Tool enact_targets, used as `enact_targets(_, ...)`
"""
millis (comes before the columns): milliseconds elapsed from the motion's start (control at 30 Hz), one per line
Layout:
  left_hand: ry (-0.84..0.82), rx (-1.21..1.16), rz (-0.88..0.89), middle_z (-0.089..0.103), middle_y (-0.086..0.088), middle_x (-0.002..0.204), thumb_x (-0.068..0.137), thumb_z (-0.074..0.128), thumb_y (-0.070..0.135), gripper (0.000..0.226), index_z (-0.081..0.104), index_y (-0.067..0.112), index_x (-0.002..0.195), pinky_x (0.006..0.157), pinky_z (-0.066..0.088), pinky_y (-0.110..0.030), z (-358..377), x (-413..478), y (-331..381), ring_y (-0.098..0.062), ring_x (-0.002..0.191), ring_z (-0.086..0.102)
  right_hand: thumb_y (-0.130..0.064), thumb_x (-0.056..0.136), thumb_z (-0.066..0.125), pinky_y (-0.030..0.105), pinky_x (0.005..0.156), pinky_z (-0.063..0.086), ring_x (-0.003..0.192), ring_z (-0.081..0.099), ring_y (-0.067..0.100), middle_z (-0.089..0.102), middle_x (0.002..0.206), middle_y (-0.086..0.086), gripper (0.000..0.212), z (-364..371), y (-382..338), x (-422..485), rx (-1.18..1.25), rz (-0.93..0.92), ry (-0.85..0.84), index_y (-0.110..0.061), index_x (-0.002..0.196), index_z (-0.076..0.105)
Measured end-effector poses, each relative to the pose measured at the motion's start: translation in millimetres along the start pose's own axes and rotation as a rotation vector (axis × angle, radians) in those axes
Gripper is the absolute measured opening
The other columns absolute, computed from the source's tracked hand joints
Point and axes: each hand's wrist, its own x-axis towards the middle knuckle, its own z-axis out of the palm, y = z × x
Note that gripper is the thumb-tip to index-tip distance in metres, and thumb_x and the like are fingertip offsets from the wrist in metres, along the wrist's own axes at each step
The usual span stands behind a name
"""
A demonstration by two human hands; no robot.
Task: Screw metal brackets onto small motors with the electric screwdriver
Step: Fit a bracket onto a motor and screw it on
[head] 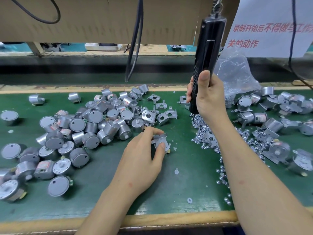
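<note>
Head view: a glittering spill of small domed screws [198, 122] lies on the green tabletop [177, 192]. Left of the screws, the left hand [142, 158] arches palm down, its grip clamped on a round silver motor [160, 146] that carries a bent sheet-metal bracket [160, 137]. Above the screws, the right hand [209, 99] has its grip wrapped around the upright black electric screwdriver [209, 48]. Farther left of the screws, cylindrical motors are heaped [94, 122]. Behind the screws, a crinkled clear bag [235, 72] holds shiny metal bits.

A factory assembly bench [169, 217]: motor heaps [94, 122], hanging electric screwdriver [206, 53].
</note>
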Motion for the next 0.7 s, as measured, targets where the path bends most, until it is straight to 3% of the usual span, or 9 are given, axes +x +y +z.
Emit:
enact_targets(167, -0.004, -0.004, 0.004, 0.058, 0.029, 0.101, 0.094, 0.054, 0.039, 0.02, 0.047, 0.044, 0.112, 0.075, 0.039, -0.016, 0, 0, 1, 0.003, 0.089, 0.053, -0.095, 0.062, 0.05, 0.034, 0.056, 0.052, 0.051, 0.055, 0.017, 0.056, 0.062, -0.003, 0.089, 1, -1, -1, 0.001, 0.0, -0.003, -0.009, 0.085, 0.051)
enact_targets(300, -0.01, 0.039, 0.027, 0.055, 0.027, 0.107, 0.086, 0.064, 0.047, 0.035, 0.043, 0.044, 0.113, 0.084, 0.044, -0.024, 1, -2, 2, 0.002, 0.096, 0.051, -0.095, 0.062, 0.05, 0.033, 0.056, 0.051, 0.05, 0.054, 0.017, 0.056, 0.06, -0.004, 0.088, 5, -4, -3, 0.036, -0.005, -0.016, -0.01, 0.083, 0.051)
enact_targets(433, -0.011, 0.053, 0.031, 0.056, 0.025, 0.109, 0.084, 0.068, 0.041, 0.039, 0.042, 0.044, 0.114, 0.086, 0.048, -0.03, 1, -1, 1, -0.001, 0.098, 0.053, -0.095, 0.065, 0.048, 0.035, 0.056, 0.049, 0.049, 0.053, 0.019, 0.055, 0.06, -0.002, 0.088, 14, -6, -7, 0.065, -0.016, -0.055, -0.009, 0.084, 0.051)
enact_targets(700, -0.005, 0.048, 0.03, 0.056, 0.027, 0.107, 0.086, 0.067, 0.037, 0.037, 0.042, 0.046, 0.112, 0.084, 0.049, -0.03, 2, -1, 0, -0.001, 0.096, 0.054, -0.093, 0.067, 0.048, 0.032, 0.053, 0.049, 0.049, 0.054, 0.019, 0.054, 0.06, 0.0, 0.089, 25, -4, -13, 0.076, -0.008, -0.114, -0.006, 0.082, 0.05)
